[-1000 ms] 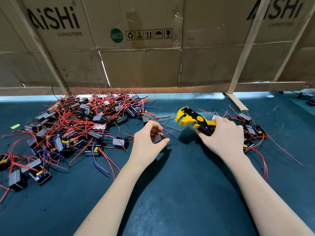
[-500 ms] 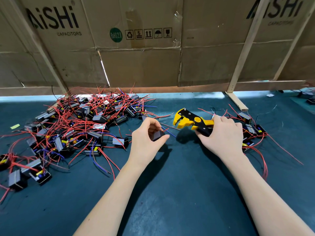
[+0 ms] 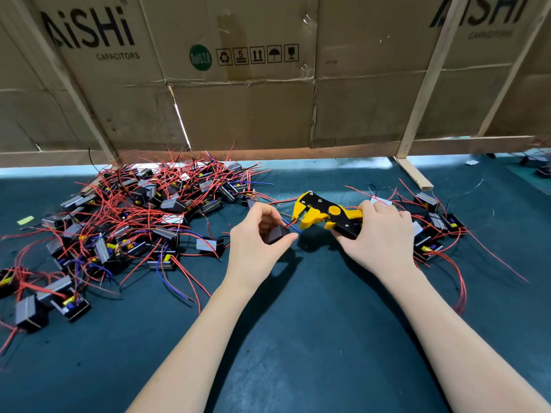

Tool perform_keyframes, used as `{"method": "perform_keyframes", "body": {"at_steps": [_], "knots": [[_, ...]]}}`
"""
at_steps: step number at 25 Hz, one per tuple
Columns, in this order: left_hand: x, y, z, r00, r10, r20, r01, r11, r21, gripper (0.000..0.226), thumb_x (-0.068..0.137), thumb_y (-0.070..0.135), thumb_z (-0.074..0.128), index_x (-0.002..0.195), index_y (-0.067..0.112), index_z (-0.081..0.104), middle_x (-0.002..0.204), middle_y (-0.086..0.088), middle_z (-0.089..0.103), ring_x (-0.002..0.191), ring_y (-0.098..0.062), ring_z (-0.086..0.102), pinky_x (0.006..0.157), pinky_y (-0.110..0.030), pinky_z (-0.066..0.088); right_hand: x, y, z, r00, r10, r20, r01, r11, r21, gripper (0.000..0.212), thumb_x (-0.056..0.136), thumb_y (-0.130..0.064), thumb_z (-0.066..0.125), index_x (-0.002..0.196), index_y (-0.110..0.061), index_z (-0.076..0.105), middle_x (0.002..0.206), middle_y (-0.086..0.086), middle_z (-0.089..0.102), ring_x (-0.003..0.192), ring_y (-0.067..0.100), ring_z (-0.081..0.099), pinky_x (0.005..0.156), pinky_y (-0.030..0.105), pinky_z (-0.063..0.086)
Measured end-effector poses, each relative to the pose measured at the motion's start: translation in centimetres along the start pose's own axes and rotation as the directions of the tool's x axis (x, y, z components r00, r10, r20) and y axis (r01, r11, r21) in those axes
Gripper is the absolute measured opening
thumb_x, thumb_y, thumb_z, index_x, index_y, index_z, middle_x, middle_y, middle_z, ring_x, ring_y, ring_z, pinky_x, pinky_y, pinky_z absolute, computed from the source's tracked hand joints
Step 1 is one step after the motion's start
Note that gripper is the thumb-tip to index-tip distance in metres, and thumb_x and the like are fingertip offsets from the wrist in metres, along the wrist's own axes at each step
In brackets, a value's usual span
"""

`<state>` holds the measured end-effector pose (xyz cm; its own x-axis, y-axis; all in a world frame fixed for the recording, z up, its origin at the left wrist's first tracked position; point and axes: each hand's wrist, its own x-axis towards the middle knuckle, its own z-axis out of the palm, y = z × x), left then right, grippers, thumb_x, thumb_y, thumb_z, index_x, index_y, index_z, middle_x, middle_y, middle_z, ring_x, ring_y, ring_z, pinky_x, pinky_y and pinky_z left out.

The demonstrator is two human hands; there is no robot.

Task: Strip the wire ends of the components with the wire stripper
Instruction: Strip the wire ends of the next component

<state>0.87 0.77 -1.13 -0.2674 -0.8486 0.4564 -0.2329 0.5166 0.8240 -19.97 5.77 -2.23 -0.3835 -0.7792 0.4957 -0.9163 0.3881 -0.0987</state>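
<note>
The right hand covers the rear handles of the yellow and black plastic wire stripper, so its grip on them is mostly hidden. The left hand hides most of the small dark grey block-shaped component. Whether the thin red wire sits inside the stripper's mouth is too small to tell. The brown cardboard wall is cut off at the top edge, its right-hand lettering too. Both forearms leave the bottom edge. Small dark parts at the far right edge are blurred.
</note>
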Motion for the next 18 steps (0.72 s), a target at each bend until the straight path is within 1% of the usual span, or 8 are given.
{"method": "perform_keyframes", "body": {"at_steps": [5, 7, 9, 11, 12, 15, 18], "knots": [[-0.07, 0.02, 0.04, 1.0, -0.003, 0.015, 0.003, 1.0, 0.022, 0.032, 0.071, 0.009, 0.085, 0.088, 0.012, 0.058, 0.083, 0.001, 0.065, 0.074, -0.01, 0.059, 0.071, -0.01, 0.043, -0.12, -0.33, 0.0, 1.0, -0.005, -0.022, 0.005, 1.0, 0.009, 0.056, 0.076, -0.065, 0.062, 0.087, -0.011, 0.054, 0.089, 0.008, 0.063, 0.092, 0.033, 0.057, 0.079, 0.041, 0.032], [-0.05, 0.01, 0.06, 0.999, -0.005, 0.038, 0.004, 0.999, 0.032, 0.03, 0.072, 0.006, 0.083, 0.089, 0.011, 0.058, 0.083, 0.003, 0.065, 0.073, -0.006, 0.059, 0.072, -0.009, 0.043, -0.16, -0.38, 0.02, 1.0, 0.0, -0.027, 0.0, 1.0, 0.01, 0.056, 0.076, -0.064, 0.061, 0.087, -0.01, 0.054, 0.088, 0.008, 0.063, 0.092, 0.033, 0.057, 0.079, 0.041, 0.031], [-0.03, -0.01, 0.17, 0.998, -0.028, 0.062, 0.026, 0.999, 0.039, 0.023, 0.076, -0.001, 0.075, 0.09, 0.01, 0.061, 0.083, 0.005, 0.066, 0.074, -0.002, 0.06, 0.075, -0.01, 0.044, -0.17, -0.38, 0.08, 1.0, 0.005, -0.024, -0.005, 1.0, 0.004, 0.056, 0.077, -0.065, 0.061, 0.087, -0.01, 0.054, 0.088, 0.008, 0.063, 0.092, 0.033, 0.057, 0.079, 0.04, 0.031], [0.06, -0.03, 0.21, 0.996, -0.065, 0.058, 0.062, 0.996, 0.058, 0.015, 0.082, -0.002, 0.067, 0.09, 0.01, 0.067, 0.082, 0.005, 0.069, 0.073, -0.004, 0.061, 0.076, -0.012, 0.045, -0.1, -0.37, 0.08, 0.999, 0.004, -0.033, -0.004, 1.0, 0.013, 0.055, 0.076, -0.063, 0.063, 0.086, -0.01, 0.055, 0.088, 0.009, 0.063, 0.091, 0.033, 0.057, 0.078, 0.041, 0.031], [0.11, -0.07, 0.21, 0.996, -0.075, 0.055, 0.071, 0.995, 0.074, 0.014, 0.083, -0.002, 0.066, 0.089, 0.01, 0.07, 0.081, 0.004, 0.07, 0.073, -0.006, 0.062, 0.075, -0.012, 0.047, -0.07, -0.35, 0.06, 0.999, 0.005, -0.039, -0.004, 1.0, 0.023, 0.055, 0.075, -0.062, 0.065, 0.086, -0.01, 0.055, 0.087, 0.009, 0.063, 0.09, 0.033, 0.057, 0.078, 0.041, 0.032], [0.17, -0.1, 0.21, 0.994, -0.085, 0.074, 0.075, 0.99, 0.122, 0.009, 0.082, 0.002, 0.07, 0.084, 0.01, 0.073, 0.077, 0.003, 0.072, 0.072, -0.011, 0.064, 0.073, -0.016, 0.049, -0.09, -0.26, 0.04, 0.999, 0.007, -0.043, -0.005, 0.999, 0.037, 0.054, 0.074, -0.061, 0.067, 0.083, -0.009, 0.054, 0.085, 0.011, 0.063, 0.088, 0.034, 0.057, 0.077, 0.041, 0.033], [0.24, -0.31, 0.17, 0.995, -0.074, 0.062, 0.064, 0.987, 0.144, 0.008, 0.082, 0.003, 0.071, 0.08, 0.011, 0.072, 0.073, 0.005, 0.071, 0.069, -0.009, 0.063, 0.07, -0.012, 0.046, -0.14, -0.24, 0.09, 0.999, 0.004, -0.039, -0.003, 1.0, 0.024, 0.053, 0.074, -0.061, 0.067, 0.083, -0.01, 0.053, 0.085, 0.011, 0.063, 0.088, 0.034, 0.058, 0.077, 0.041, 0.034]]}}
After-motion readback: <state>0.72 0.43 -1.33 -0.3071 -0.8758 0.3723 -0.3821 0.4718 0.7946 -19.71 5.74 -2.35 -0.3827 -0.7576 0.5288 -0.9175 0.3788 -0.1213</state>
